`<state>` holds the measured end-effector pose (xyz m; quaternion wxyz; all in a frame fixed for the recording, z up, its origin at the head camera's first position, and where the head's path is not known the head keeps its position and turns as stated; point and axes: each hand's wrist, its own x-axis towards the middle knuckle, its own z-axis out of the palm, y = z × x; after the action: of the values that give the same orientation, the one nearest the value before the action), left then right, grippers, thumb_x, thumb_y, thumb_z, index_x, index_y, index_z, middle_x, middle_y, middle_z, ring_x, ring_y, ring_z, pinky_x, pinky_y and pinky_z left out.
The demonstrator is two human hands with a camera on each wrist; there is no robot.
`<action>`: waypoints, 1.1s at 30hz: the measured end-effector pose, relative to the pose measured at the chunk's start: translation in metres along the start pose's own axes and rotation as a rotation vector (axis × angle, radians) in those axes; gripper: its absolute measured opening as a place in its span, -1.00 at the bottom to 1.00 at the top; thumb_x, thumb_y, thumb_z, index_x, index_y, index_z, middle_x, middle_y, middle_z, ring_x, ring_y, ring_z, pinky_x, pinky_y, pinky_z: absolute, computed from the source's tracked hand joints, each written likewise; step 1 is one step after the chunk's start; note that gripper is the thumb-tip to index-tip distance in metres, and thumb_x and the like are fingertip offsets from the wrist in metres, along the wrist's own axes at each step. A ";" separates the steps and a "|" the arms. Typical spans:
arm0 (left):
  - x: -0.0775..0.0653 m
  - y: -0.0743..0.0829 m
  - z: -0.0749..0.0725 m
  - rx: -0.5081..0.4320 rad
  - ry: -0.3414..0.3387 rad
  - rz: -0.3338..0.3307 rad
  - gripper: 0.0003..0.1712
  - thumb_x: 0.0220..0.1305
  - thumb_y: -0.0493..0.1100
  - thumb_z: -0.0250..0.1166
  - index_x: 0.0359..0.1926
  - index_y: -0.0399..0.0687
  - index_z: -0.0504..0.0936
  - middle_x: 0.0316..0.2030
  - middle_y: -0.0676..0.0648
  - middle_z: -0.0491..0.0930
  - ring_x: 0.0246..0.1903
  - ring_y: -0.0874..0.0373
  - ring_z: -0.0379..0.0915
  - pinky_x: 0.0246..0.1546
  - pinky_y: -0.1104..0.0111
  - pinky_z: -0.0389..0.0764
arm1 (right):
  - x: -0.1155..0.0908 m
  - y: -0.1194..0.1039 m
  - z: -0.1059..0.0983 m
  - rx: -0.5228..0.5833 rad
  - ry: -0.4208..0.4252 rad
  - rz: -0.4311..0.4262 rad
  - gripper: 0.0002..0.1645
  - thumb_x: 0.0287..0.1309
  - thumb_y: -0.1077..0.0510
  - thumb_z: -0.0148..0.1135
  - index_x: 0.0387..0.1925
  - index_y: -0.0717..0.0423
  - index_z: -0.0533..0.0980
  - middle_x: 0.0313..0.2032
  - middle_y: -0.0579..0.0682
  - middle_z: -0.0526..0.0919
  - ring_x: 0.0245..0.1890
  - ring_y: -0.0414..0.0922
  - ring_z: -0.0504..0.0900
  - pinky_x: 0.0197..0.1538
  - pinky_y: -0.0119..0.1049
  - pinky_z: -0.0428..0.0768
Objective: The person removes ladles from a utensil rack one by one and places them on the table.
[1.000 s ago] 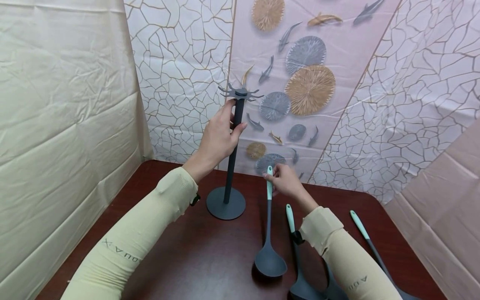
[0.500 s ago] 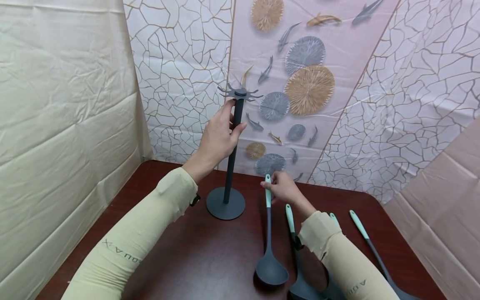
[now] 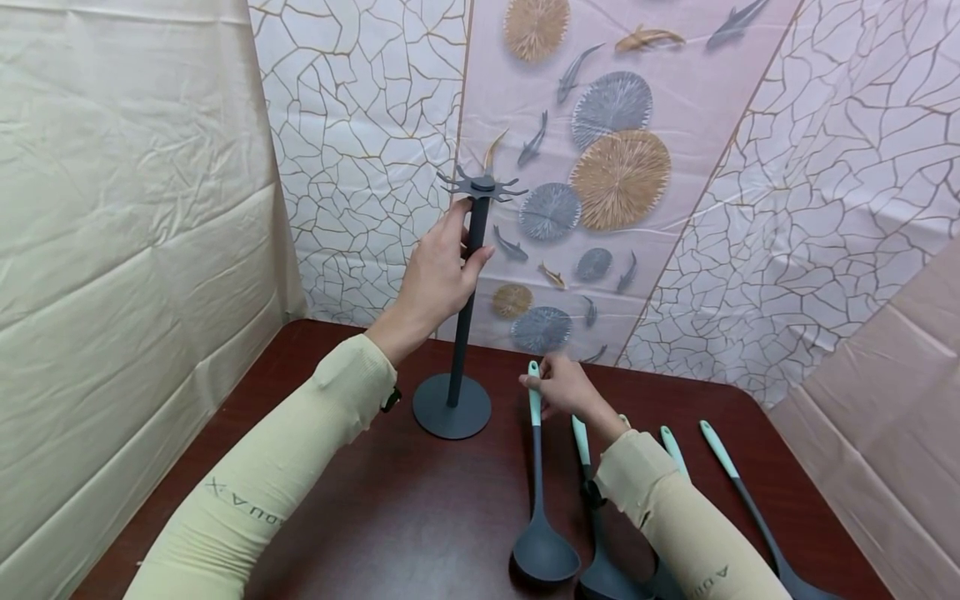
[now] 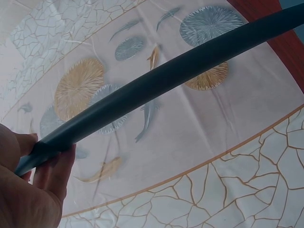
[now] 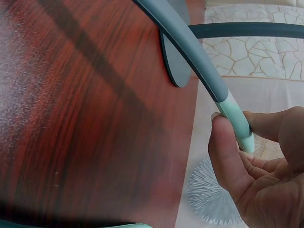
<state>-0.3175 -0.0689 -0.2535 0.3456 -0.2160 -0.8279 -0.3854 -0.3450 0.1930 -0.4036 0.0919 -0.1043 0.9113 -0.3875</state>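
Note:
My left hand (image 3: 442, 267) grips the upper post of a dark grey utensil stand (image 3: 462, 333), just below its ring of hooks (image 3: 482, 187). The stand's round base (image 3: 452, 407) is on the table, and no utensil hangs from the hooks. In the left wrist view, thumb and fingers close round the post (image 4: 156, 85). My right hand (image 3: 566, 387) pinches the mint-green handle end of a dark grey ladle (image 3: 537, 467), whose bowl points toward me, low over the table. The right wrist view shows thumb and fingers on the green handle (image 5: 235, 118).
Right of the ladle lie several more green-handled utensils: one turner-like piece (image 3: 603, 575) beside it, others partly under the right sleeve, and one (image 3: 720, 450) farther right. Patterned cloth (image 3: 360, 167) hangs behind the dark red table (image 3: 360, 517), with plain cloth at the left.
The right hand has lowered the ladle toward me, its handle end dropping and its bowl sliding slightly nearer and right. My left hand and the stand have stayed put.

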 end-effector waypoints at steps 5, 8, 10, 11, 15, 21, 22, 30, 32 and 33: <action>0.000 0.000 0.000 0.005 -0.008 -0.006 -0.38 0.51 -0.11 0.37 0.44 -0.11 0.36 -0.23 -0.09 0.62 -0.20 0.01 0.66 -0.25 0.14 0.64 | -0.001 0.004 0.004 -0.015 -0.017 0.024 -0.61 0.48 -0.02 0.35 -0.18 0.24 0.46 -0.46 0.19 0.63 -0.55 0.14 0.76 -0.31 0.11 0.76; -0.001 -0.001 0.000 0.007 -0.010 -0.006 -0.39 0.51 -0.10 0.36 0.44 -0.11 0.36 -0.23 -0.10 0.62 -0.21 0.00 0.65 -0.25 0.14 0.64 | -0.001 0.005 0.006 -0.018 -0.020 0.028 -0.62 0.48 0.00 0.34 -0.19 0.25 0.47 -0.47 0.20 0.64 -0.54 0.15 0.76 -0.31 0.10 0.76; -0.001 -0.001 0.000 0.010 -0.011 -0.008 -0.39 0.51 -0.10 0.36 0.44 -0.11 0.36 -0.24 -0.10 0.62 -0.21 0.00 0.65 -0.26 0.14 0.64 | -0.002 0.006 0.008 -0.015 -0.023 0.031 -0.63 0.48 0.01 0.35 -0.19 0.26 0.47 -0.49 0.20 0.64 -0.53 0.18 0.76 -0.31 0.11 0.76; -0.001 -0.001 0.000 0.011 -0.012 -0.008 -0.39 0.51 -0.10 0.36 0.44 -0.11 0.36 -0.24 -0.09 0.62 -0.21 0.00 0.65 -0.27 0.14 0.64 | -0.003 0.006 0.008 -0.009 -0.024 0.039 -0.63 0.48 0.01 0.36 -0.20 0.26 0.47 -0.49 0.20 0.63 -0.52 0.19 0.76 -0.31 0.12 0.76; -0.001 0.000 0.000 0.021 -0.016 -0.009 -0.38 0.53 -0.07 0.35 0.45 -0.10 0.35 -0.24 -0.08 0.61 -0.21 0.01 0.65 -0.26 0.14 0.63 | -0.005 0.007 0.010 -0.004 -0.034 0.061 -0.64 0.46 0.02 0.37 -0.21 0.25 0.48 -0.49 0.20 0.62 -0.52 0.18 0.77 -0.30 0.10 0.76; -0.001 0.001 -0.001 0.023 -0.016 -0.006 -0.37 0.53 -0.07 0.34 0.46 -0.10 0.34 -0.25 -0.09 0.61 -0.20 0.00 0.65 -0.26 0.13 0.63 | -0.006 0.015 0.011 0.006 -0.043 0.074 -0.65 0.47 0.04 0.36 -0.23 0.25 0.48 -0.44 0.20 0.61 -0.56 0.08 0.76 -0.34 0.03 0.77; -0.001 0.000 -0.001 0.021 -0.015 -0.006 -0.38 0.53 -0.08 0.34 0.46 -0.10 0.34 -0.25 -0.09 0.61 -0.21 0.00 0.64 -0.26 0.13 0.63 | -0.006 0.017 0.012 0.013 -0.046 0.080 -0.65 0.47 0.04 0.36 -0.24 0.25 0.48 -0.44 0.20 0.61 -0.56 0.07 0.76 -0.35 0.02 0.77; 0.000 0.000 0.000 0.022 -0.014 0.004 -0.38 0.53 -0.08 0.34 0.46 -0.12 0.34 -0.25 -0.10 0.61 -0.22 0.00 0.63 -0.27 0.14 0.62 | -0.006 0.027 0.016 0.031 -0.053 0.112 -0.65 0.46 0.05 0.37 -0.25 0.26 0.49 -0.45 0.20 0.60 -0.58 0.04 0.74 -0.42 -0.06 0.76; -0.001 0.000 0.000 0.020 -0.014 0.004 -0.38 0.52 -0.09 0.35 0.45 -0.12 0.34 -0.25 -0.11 0.62 -0.23 -0.01 0.63 -0.28 0.13 0.62 | -0.007 0.028 0.017 0.031 -0.053 0.123 -0.65 0.46 0.04 0.38 -0.25 0.26 0.50 -0.45 0.20 0.61 -0.59 0.03 0.73 -0.42 -0.06 0.76; -0.001 0.000 0.000 0.019 -0.013 0.004 -0.38 0.52 -0.09 0.35 0.45 -0.12 0.34 -0.25 -0.11 0.62 -0.23 -0.01 0.63 -0.28 0.13 0.62 | -0.007 0.029 0.018 0.031 -0.053 0.130 -0.65 0.45 0.04 0.38 -0.26 0.26 0.51 -0.45 0.20 0.61 -0.59 0.02 0.73 -0.43 -0.06 0.76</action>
<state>-0.3172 -0.0692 -0.2540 0.3429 -0.2170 -0.8334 -0.3753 -0.3372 0.2018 -0.4364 0.1424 -0.0535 0.9074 -0.3918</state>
